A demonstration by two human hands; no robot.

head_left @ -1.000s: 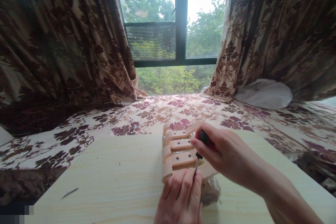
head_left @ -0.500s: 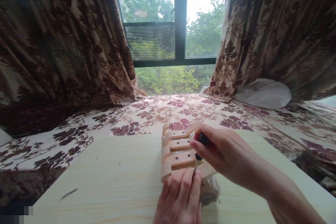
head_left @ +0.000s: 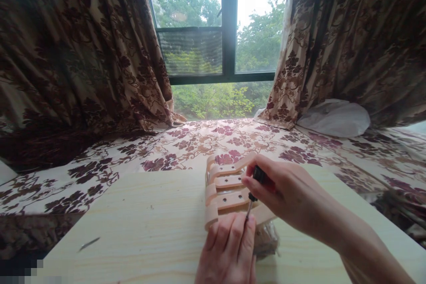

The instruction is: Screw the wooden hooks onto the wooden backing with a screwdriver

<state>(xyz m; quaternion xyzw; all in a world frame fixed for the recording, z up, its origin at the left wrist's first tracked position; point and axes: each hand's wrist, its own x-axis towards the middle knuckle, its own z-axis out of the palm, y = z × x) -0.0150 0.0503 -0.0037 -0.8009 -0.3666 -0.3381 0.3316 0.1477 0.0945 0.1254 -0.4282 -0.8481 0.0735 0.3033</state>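
Note:
My right hand is closed round the black handle of a screwdriver. Its thin metal shaft slants down and its tip meets the fingertips of my left hand. The left fingers are bent and pressed together over the near end of a row of peach-coloured curved strips. Dark screws or screw holes dot these strips. Under their near right side lies a brownish bundle in clear plastic wrap. Whatever lies beneath my left fingers is hidden.
The work lies on a pale wooden board. A thin dark metal piece rests at its left. Behind it spreads a floral cloth, with a white plastic bag at the back right. Patterned curtains flank a window.
The screwdriver handle has turned and tilted slightly in my right hand. My left hand stays in the same place on the strips.

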